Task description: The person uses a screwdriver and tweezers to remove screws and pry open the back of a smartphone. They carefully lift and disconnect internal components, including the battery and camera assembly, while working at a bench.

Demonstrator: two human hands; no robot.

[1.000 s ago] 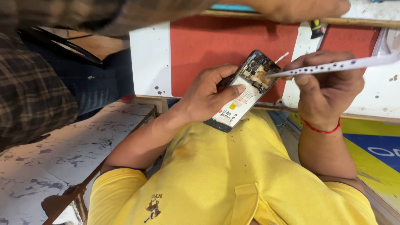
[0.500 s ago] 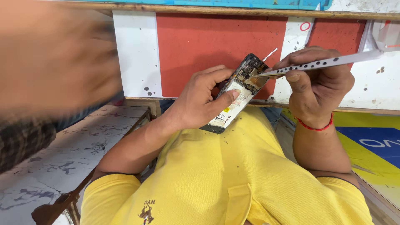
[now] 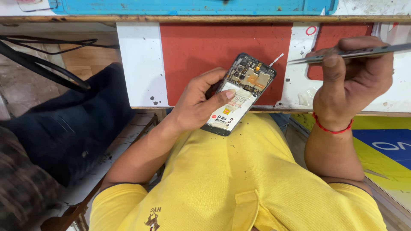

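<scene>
Phone, back cover already off, lay tilted in the left hand above the yellow shirt, fingers wrapped round its edge, thumb pressed on the white battery. Circuit boards near the camera end were bare. The right hand pinched metal tweezers shut, tips just clear of the phone. Whether any part had come out was unclear; the tweezers' far end ran out of view.

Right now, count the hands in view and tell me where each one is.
2. The left hand grips the opened phone at the middle. The right hand holds tweezers up to the phone's right. None other shows.
</scene>
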